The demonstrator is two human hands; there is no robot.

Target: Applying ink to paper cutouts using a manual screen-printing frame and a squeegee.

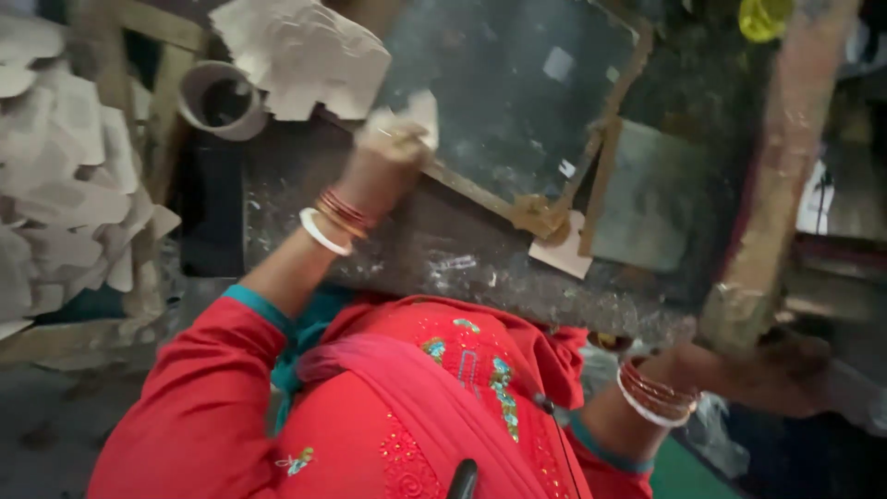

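On the dark, dusty work surface, the person's left hand is reaching forward and pinching a small pale cardboard piece between its fingers, right at the near edge of a dark flat plate framed by a yellowish rim. The view is blurred, so how each finger is lying cannot be made out. Bangles are sitting on that wrist. Just above the hand, a ragged stack of pale cut cardboard shapes is overhanging the surface, and a short cardboard tube is lying beside it. More pale cut pieces are piling up at the far left, well apart from the hand.

Lower right, the right hand is curling around the base of a thick, worn lever that is slanting up across the frame; the fingers are wrapping it closely. This lever is standing between the viewer and the right part of the machine. A small pinkish card is lying near the plate's corner, beside a grey metal panel. A yellow object is showing at the top edge. Red clothing is filling the lower middle, hiding whatever is lying beneath it.
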